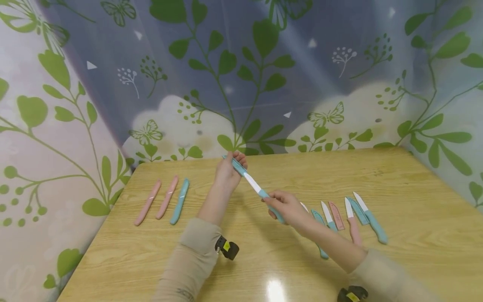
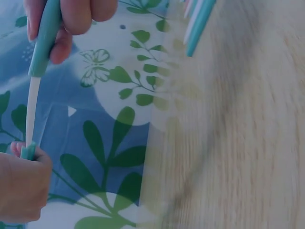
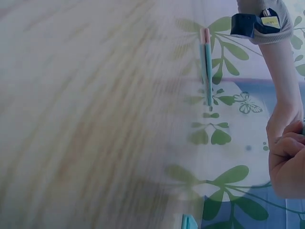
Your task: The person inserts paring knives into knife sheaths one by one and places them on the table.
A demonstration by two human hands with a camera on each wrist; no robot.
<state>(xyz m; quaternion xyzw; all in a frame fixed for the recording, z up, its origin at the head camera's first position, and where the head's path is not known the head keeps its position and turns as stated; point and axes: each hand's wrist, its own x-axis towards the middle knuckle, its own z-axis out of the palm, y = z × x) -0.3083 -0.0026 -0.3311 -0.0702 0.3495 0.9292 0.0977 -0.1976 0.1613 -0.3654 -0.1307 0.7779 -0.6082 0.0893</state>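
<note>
In the head view my left hand (image 1: 230,172) holds a teal knife sheath (image 1: 238,167) above the table's back part. My right hand (image 1: 288,209) grips the teal handle of a paring knife (image 1: 253,183) with a white blade. Its blade points away from me toward the sheath, and the tip end is in the sheath's mouth. Seen from the left wrist, the knife handle (image 2: 46,43) is in the curled right fingers, and the sheath (image 2: 28,151) sticks out of the left fist (image 2: 24,183). Most of the blade still shows between the two hands.
Left on the wooden table (image 1: 113,256) lie two pink sheathed knives (image 1: 148,202) and one teal sheathed knife (image 1: 179,201). To the right are several bare knives, among them a teal one (image 1: 374,224) and a pink one (image 1: 353,226), with a pink sheath (image 1: 336,216) and teal sheaths.
</note>
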